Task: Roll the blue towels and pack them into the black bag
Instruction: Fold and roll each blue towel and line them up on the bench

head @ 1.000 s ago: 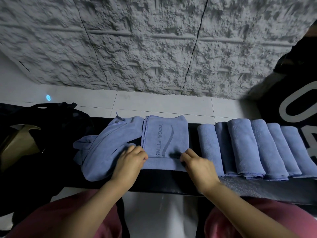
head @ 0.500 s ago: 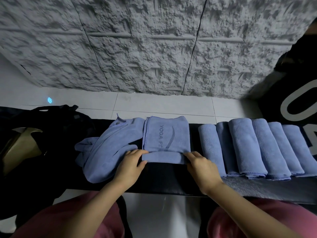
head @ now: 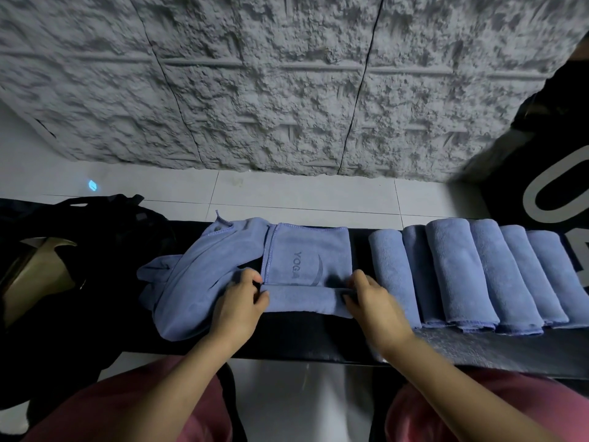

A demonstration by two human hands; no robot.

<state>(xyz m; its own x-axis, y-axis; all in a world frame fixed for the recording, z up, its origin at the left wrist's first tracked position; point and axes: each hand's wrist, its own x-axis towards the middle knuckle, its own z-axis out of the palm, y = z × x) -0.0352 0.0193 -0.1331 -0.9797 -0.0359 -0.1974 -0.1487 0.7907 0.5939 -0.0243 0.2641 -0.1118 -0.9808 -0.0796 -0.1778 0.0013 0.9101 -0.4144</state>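
Observation:
A folded blue towel (head: 307, 260) printed "YOGA" lies on a black bench (head: 299, 341), its near end turned into a short roll (head: 306, 303). My left hand (head: 239, 301) grips the roll's left end and my right hand (head: 373, 301) grips its right end. A loose, crumpled blue towel (head: 197, 282) lies just left of it, partly under my left hand. Several rolled blue towels (head: 471, 272) lie side by side at the right. The black bag (head: 79, 250) stands open at the far left.
A rough grey stone wall (head: 287, 84) rises behind a strip of white tiled floor (head: 302, 196). A black panel with large white letters (head: 554, 193) leans at the right. My knees in red trousers (head: 137, 406) sit under the bench's near edge.
The near edge of the "YOGA" towel has been turned over and rolled away from me, covering more of the print. Both hands have moved forward with the roll.

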